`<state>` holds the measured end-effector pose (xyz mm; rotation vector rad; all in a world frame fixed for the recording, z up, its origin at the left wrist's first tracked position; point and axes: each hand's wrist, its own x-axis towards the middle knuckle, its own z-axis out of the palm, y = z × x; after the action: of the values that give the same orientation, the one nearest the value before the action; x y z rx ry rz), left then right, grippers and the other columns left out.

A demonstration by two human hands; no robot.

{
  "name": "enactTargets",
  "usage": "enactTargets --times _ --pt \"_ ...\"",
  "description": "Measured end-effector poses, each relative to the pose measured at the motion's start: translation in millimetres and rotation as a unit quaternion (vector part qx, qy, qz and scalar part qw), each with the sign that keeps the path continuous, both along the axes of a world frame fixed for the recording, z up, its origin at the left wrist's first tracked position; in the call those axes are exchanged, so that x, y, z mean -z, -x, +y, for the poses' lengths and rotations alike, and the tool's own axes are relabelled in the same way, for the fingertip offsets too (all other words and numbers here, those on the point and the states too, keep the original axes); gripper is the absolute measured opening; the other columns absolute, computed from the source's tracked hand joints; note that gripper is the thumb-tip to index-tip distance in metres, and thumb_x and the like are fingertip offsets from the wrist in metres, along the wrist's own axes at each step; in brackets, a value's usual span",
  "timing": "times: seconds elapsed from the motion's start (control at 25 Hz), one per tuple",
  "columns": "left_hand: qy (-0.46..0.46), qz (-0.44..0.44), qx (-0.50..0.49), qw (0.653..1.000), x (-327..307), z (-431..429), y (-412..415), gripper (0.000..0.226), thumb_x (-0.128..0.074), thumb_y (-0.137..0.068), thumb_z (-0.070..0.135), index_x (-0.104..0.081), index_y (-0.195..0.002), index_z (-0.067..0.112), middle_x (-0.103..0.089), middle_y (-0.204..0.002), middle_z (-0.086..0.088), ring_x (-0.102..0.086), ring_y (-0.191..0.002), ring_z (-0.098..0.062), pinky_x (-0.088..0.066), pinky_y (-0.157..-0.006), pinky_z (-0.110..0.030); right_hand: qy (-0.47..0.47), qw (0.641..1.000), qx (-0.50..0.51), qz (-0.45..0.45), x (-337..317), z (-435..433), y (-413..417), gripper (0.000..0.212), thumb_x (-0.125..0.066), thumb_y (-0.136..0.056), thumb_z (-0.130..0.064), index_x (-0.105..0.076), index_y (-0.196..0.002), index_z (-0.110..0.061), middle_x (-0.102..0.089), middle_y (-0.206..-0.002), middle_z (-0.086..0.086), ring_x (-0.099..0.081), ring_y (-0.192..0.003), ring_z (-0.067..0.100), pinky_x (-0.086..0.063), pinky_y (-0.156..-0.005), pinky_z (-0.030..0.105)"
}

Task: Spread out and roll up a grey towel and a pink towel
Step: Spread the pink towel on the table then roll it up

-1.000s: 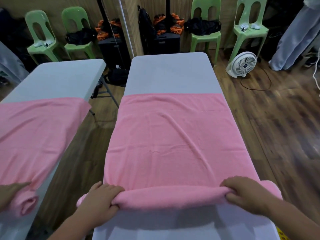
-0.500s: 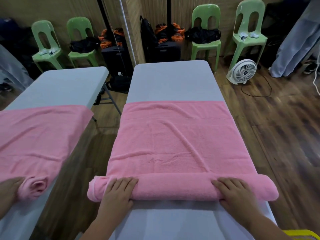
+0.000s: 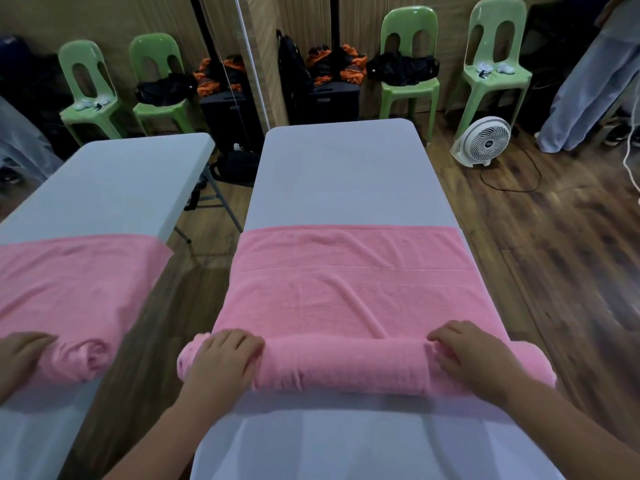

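Note:
A pink towel [image 3: 353,299] lies across the long white table [image 3: 339,174], its near end wound into a thick roll [image 3: 346,365] that spans the table's width. My left hand [image 3: 221,362] lies over the roll's left end with its fingers curved round the top. On the right end sits my right hand [image 3: 474,358], knuckles bent and fingertips on the roll's far side. The far part of the towel is flat with a few creases.
A wall mirror [image 3: 104,188] at left repeats the table, towel and a hand. Beyond the table stand green chairs [image 3: 408,88] with black bags, and a white floor fan [image 3: 483,140] with its cord at right. A person's legs [image 3: 588,91] are at far right. The floor is wood.
The roll has grown thicker and moved away from me along the towel. My hands went from gripping the edge, to pressing flat, to curving over the roll.

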<state>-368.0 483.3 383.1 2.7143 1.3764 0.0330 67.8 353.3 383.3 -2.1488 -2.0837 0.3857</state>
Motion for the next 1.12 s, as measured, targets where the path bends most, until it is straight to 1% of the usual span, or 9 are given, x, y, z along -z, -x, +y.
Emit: enactTargets --times 0.08,0.16,0.24,0.4,0.56,0.68,0.84,0.96,1.12 --pt "-0.016 0.000 0.008 1.000 14 -14 3 0.032 -0.049 -0.091 0.046 -0.066 -0.113 0.030 -0.066 -0.116 0.006 -0.062 -0.106 -0.021 -0.045 -0.097 -0.043 -0.072 0.994 -0.044 -0.075 17 -20 11 0.027 -0.051 -0.088 -0.044 -0.069 -0.091 -0.024 -0.066 -0.093 -0.002 -0.062 -0.087 0.026 -0.051 -0.072 0.042" --pt "0.017 0.052 0.007 0.998 23 -26 9 0.054 -0.061 -0.083 0.059 -0.061 -0.128 0.030 -0.060 -0.132 0.006 -0.057 -0.121 -0.023 -0.040 -0.106 -0.052 -0.044 0.991 -0.037 -0.118 31 -37 18 0.047 -0.065 -0.072 -0.052 -0.070 -0.107 -0.022 -0.068 -0.109 0.001 -0.064 -0.101 0.027 -0.049 -0.087 0.049" --pt "0.021 0.060 0.000 0.998 29 -24 12 0.062 -0.069 -0.073 0.051 -0.058 -0.131 0.032 -0.061 -0.132 0.007 -0.058 -0.122 -0.023 -0.039 -0.106 -0.054 -0.013 0.996 -0.001 -0.090 40 -40 16 0.070 -0.075 -0.054 -0.047 -0.067 -0.119 -0.023 -0.069 -0.115 0.000 -0.066 -0.104 0.027 -0.041 -0.094 0.046" --pt "0.037 0.040 0.002 0.999 14 -21 9 0.047 -0.064 -0.060 0.043 -0.063 -0.107 0.038 -0.068 -0.098 0.017 -0.064 -0.089 -0.014 -0.044 -0.079 -0.038 0.035 0.998 -0.037 -0.049 21 -33 2 0.054 -0.068 -0.053 -0.044 -0.062 -0.106 -0.037 -0.067 -0.094 -0.017 -0.065 -0.085 0.014 -0.045 -0.077 0.034" --pt "0.098 0.087 0.064 0.989 -5 -17 11 0.028 -0.050 -0.070 0.046 -0.054 -0.094 0.032 -0.062 -0.082 0.011 -0.061 -0.083 -0.018 -0.035 -0.067 -0.035 0.185 0.977 -0.056 0.087 -14 -9 -18 0.049 -0.055 -0.062 -0.049 -0.063 -0.110 -0.043 -0.068 -0.101 -0.024 -0.059 -0.093 -0.001 -0.047 -0.086 0.024" --pt "0.064 0.066 0.006 0.996 -9 14 -3 0.039 -0.035 -0.077 0.046 -0.059 -0.105 0.033 -0.069 -0.095 0.008 -0.063 -0.091 -0.022 -0.038 -0.072 -0.038 0.089 0.993 -0.005 0.072 -14 17 -25 0.033 -0.060 -0.075 -0.046 -0.067 -0.106 -0.037 -0.068 -0.102 -0.019 -0.060 -0.095 0.004 -0.049 -0.086 0.028" --pt "-0.002 -0.037 -0.010 0.999 2 12 -10 0.027 -0.050 -0.086 0.051 -0.062 -0.105 0.036 -0.063 -0.105 0.016 -0.057 -0.099 -0.013 -0.047 -0.091 -0.042 -0.093 0.994 -0.047 -0.021 10 4 -11 0.025 -0.076 -0.073 -0.032 -0.071 -0.096 -0.023 -0.070 -0.097 -0.004 -0.066 -0.090 0.022 -0.056 -0.076 0.040" --pt "0.036 0.040 0.035 0.998 16 -10 -7 0.059 -0.066 -0.071 0.058 -0.058 -0.126 0.035 -0.061 -0.123 0.014 -0.058 -0.112 -0.013 -0.043 -0.105 -0.044 -0.046 0.993 -0.057 -0.091 32 -19 -4 0.060 -0.069 -0.064 -0.052 -0.068 -0.117 -0.024 -0.068 -0.118 -0.005 -0.066 -0.104 0.020 -0.048 -0.094 0.044" --pt "0.041 0.046 0.016 0.998 17 -7 -6 0.055 -0.070 -0.063 0.037 -0.058 -0.117 0.040 -0.067 -0.112 0.017 -0.063 -0.100 -0.013 -0.049 -0.092 -0.039 -0.002 0.998 -0.032 -0.060 28 -17 2 0.050 -0.068 -0.051 -0.039 -0.065 -0.100 -0.034 -0.069 -0.094 -0.016 -0.066 -0.085 0.016 -0.037 -0.078 0.033"
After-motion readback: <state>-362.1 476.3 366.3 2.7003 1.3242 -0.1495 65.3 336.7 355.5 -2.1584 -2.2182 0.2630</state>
